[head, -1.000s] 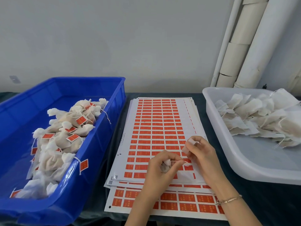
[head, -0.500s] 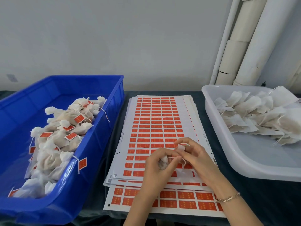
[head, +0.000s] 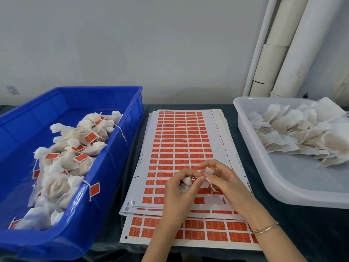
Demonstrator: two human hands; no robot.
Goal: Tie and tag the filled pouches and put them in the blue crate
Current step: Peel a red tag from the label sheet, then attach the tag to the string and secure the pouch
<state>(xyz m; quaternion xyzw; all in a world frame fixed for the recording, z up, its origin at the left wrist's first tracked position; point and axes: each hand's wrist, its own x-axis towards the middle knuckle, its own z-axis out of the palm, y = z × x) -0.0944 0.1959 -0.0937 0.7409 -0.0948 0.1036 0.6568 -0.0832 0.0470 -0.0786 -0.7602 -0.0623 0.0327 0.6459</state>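
Across the dark table cloth (head: 311,233), from left: a blue crate (head: 122,152) heaped with tied pouches (head: 71,159) bearing red tags, one tag hanging over the near wall. In the middle, a stack of red label sheets (head: 181,140). At right, a white tray (head: 253,146) of flat untied pouches (head: 294,135). Behind, pale pipes (head: 294,53) against the wall. Nothing between hands and crate.

Above the sheets, left hand (head: 177,190) curled tight round one pouch (head: 186,183), mostly hidden in the fist. Right hand (head: 226,184) just beside, fingers bent, pinching a small white tab (head: 209,170), with the string (head: 211,185) draped below; bracelet (head: 264,228) on that wrist.

Gathered neck of the pouch poking up and right toward the other hand; long axis otherwise not readable.
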